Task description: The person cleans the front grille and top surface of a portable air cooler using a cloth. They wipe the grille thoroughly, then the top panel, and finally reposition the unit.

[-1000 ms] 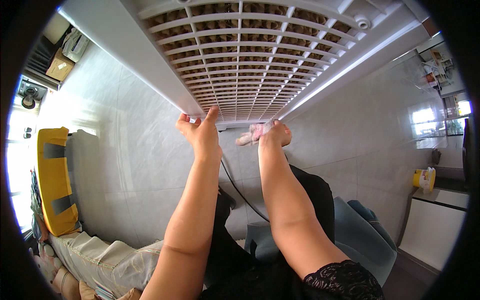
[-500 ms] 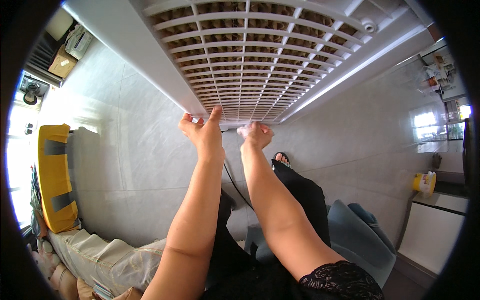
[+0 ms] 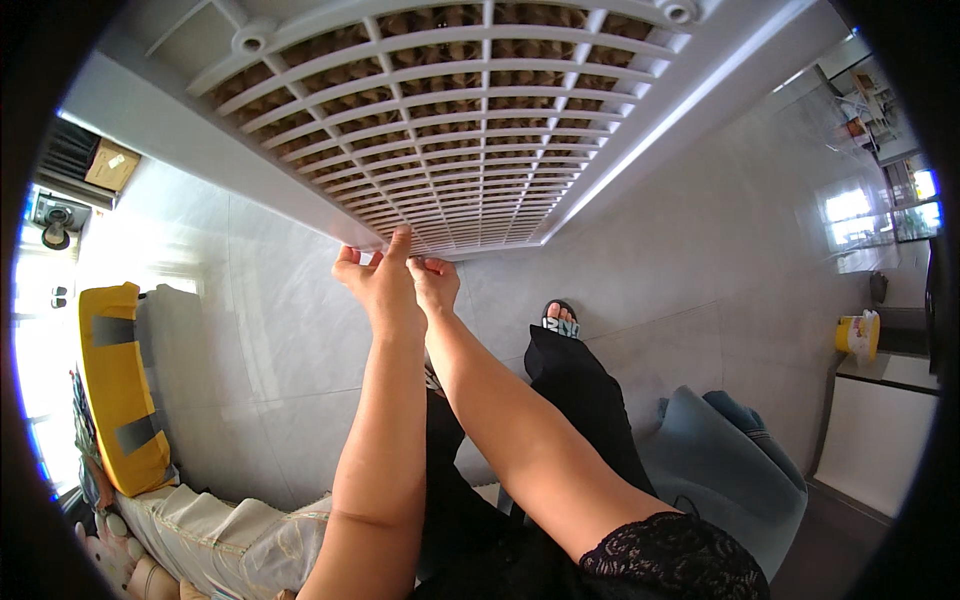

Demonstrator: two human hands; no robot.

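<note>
A white plastic grille panel (image 3: 225,160) slopes across the top of the head view, its slats curved. Behind the slats a brown corrugated pad (image 3: 437,80) shows. My left hand (image 3: 383,292) grips the panel's lower edge near the left corner, thumb over the grille side and fingers behind. Close beside it, my right hand (image 3: 436,286) is closed at the same edge, fingertips pressed together. Whatever it pinches, if anything, is too small to make out.
A yellow object with grey patches (image 3: 120,390) stands at left, by a seat with a pale cover (image 3: 230,530). Blue-grey fabric (image 3: 725,470) lies at lower right. A yellow-and-white tub (image 3: 858,335) sits on a cabinet (image 3: 870,440). My sandalled foot (image 3: 560,318) rests on grey tiles.
My right hand has moved left along the lower edge, up against my left hand. The panel appears shifted left and nearer in view. The dark cord seen between my arms is hidden now.
</note>
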